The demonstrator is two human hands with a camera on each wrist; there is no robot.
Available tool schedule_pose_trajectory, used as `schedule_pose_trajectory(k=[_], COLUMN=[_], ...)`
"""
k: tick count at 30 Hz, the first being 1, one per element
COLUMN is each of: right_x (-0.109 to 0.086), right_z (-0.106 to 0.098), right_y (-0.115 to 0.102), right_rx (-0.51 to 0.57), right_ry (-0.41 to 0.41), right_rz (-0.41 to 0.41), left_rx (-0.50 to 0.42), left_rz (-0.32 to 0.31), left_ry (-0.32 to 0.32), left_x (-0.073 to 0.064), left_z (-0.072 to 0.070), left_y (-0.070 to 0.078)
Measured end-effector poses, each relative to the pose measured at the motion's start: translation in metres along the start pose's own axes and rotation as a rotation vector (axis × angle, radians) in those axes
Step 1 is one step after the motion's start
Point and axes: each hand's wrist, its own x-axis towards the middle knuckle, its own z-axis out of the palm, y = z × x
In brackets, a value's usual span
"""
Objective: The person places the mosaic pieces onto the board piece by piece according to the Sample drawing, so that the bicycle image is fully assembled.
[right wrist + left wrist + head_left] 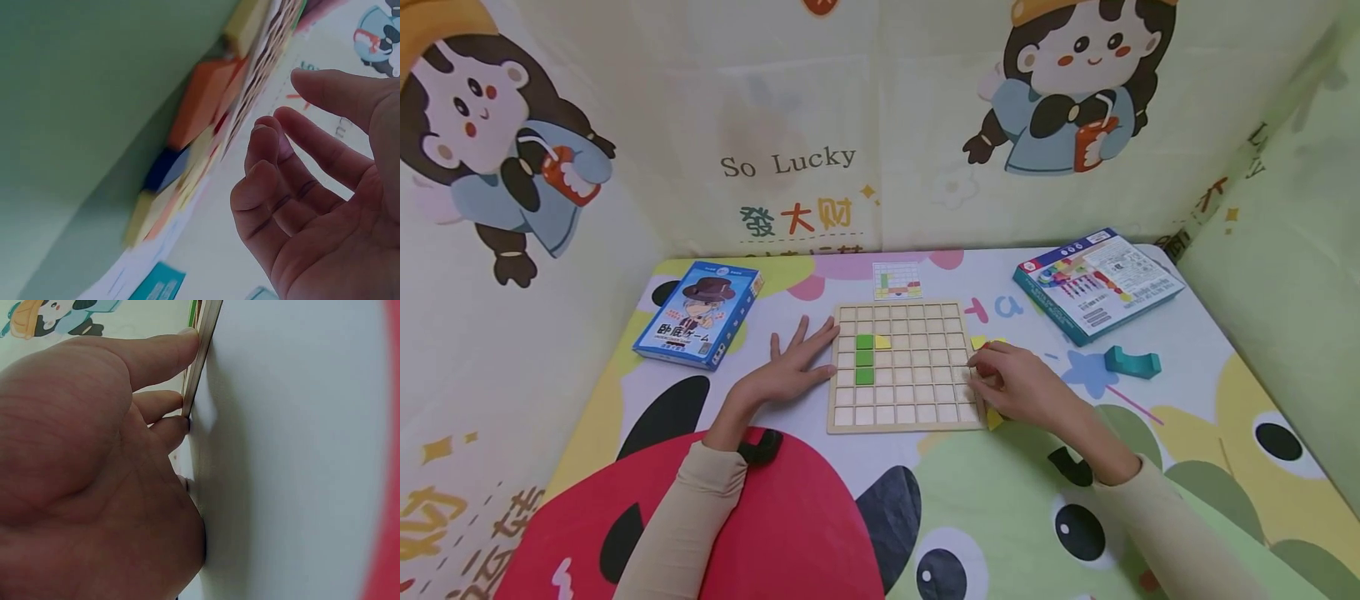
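Observation:
A wooden grid board (pixel 905 408) lies on the table, with green squares (pixel 865 357) in a column near its left side and a yellow rounded piece (pixel 883 342) beside the top one. Fingers spread, my left hand (pixel 786 371) touches the board's left edge; in the left wrist view its thumb meets that edge. My right hand (pixel 1018 385) hovers at the board's right edge, fingers loosely bent. Nothing shows between its thumb and fingers in the right wrist view. Beside that edge lie an orange block (pixel 199 94), a dark blue block (pixel 165 169) and yellow pieces (pixel 995 418), partly hidden by the hand.
Behind the board lies a small pattern card (pixel 897 281). A blue game box (pixel 698 315) is at the left, and a teal-sided box (pixel 1097 283) at the back right. In front of the latter sits a teal curved block (pixel 1132 363). Printed cloth hangs behind the table.

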Motion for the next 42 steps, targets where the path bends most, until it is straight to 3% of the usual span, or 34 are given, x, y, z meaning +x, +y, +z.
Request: schedule_pose_trajectory(k=[24, 42], right_x=[-0.054, -0.060], right_z=[-0.020, -0.019], right_y=[0.039, 0.051], right_rx=[-0.008, -0.059], right_ry=[0.000, -0.009], right_rz=[0.162, 0.169], left_rx=[0.017, 0.011], left_rz=[0.002, -0.011], left_ry=[-0.008, -0.005], left_x=[0.001, -0.001], left_z=[0.002, 0.000], left_y=[0.001, 0.000])
